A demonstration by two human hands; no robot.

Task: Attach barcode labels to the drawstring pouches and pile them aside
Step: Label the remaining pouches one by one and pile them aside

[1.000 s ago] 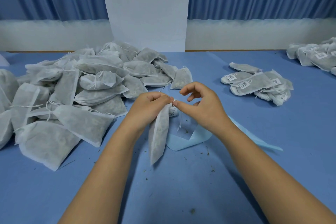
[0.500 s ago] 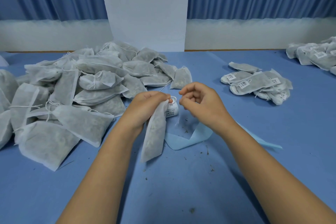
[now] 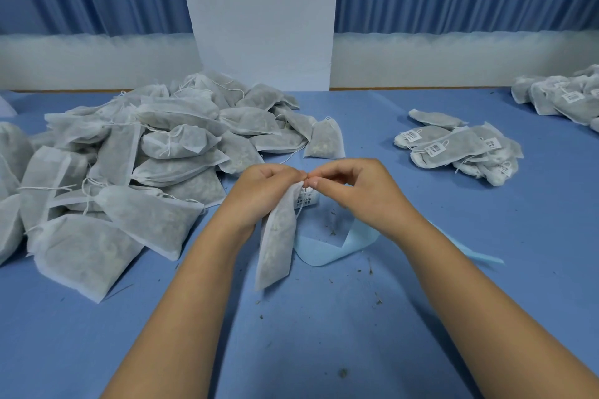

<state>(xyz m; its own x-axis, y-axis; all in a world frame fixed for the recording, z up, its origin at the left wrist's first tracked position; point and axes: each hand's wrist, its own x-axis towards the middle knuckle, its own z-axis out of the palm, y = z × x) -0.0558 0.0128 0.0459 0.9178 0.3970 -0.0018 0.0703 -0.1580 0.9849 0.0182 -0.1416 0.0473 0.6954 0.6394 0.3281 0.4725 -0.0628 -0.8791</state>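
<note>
A white mesh drawstring pouch (image 3: 275,238) filled with dried herbs hangs edge-on from my left hand (image 3: 262,191), which grips its top. My right hand (image 3: 353,191) meets it at the pouch's neck, its thumb and forefinger pinching something small there; whether it is the string or a label is too small to tell. Behind the hands a roll of barcode labels (image 3: 306,201) lies on the blue table (image 3: 308,334), its pale blue backing strip (image 3: 337,246) curling out to the right.
A large heap of unlabelled pouches (image 3: 129,172) fills the left side. A small pile of labelled pouches (image 3: 460,149) lies at the right, and another pile (image 3: 564,97) at the far right edge. Herb crumbs dot the cloth. A white pillar (image 3: 259,16) stands behind.
My right hand drew a little away from the left, then came back, so the fingertips meet again at the pouch's neck. The pouch swung slightly while hanging.
</note>
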